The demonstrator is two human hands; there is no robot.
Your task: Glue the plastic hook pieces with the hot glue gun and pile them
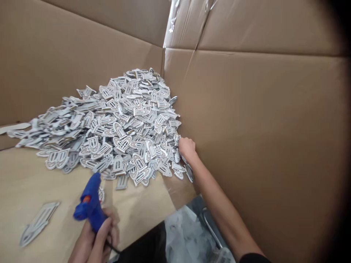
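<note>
My left hand point(101, 233) is wrapped around the handle of a blue hot glue gun point(91, 202) with a dark cord. Behind the gun, one small white arched piece point(101, 194) shows in part; whether my hand touches it I cannot tell. At the right edge of a large pile of white arched window-shaped pieces point(123, 124), my right hand point(188, 149) is closed, fingertips hidden against the pieces. What it grips there cannot be made out. A bigger window-shaped piece point(40, 223) lies alone at the lower left.
Tall cardboard walls point(255, 120) meet in a corner behind the pile. Tan paper or board point(137, 212) covers the surface in front. A clear plastic bag point(189, 233) and a metal bar point(212, 228) are at the bottom, beside my right forearm.
</note>
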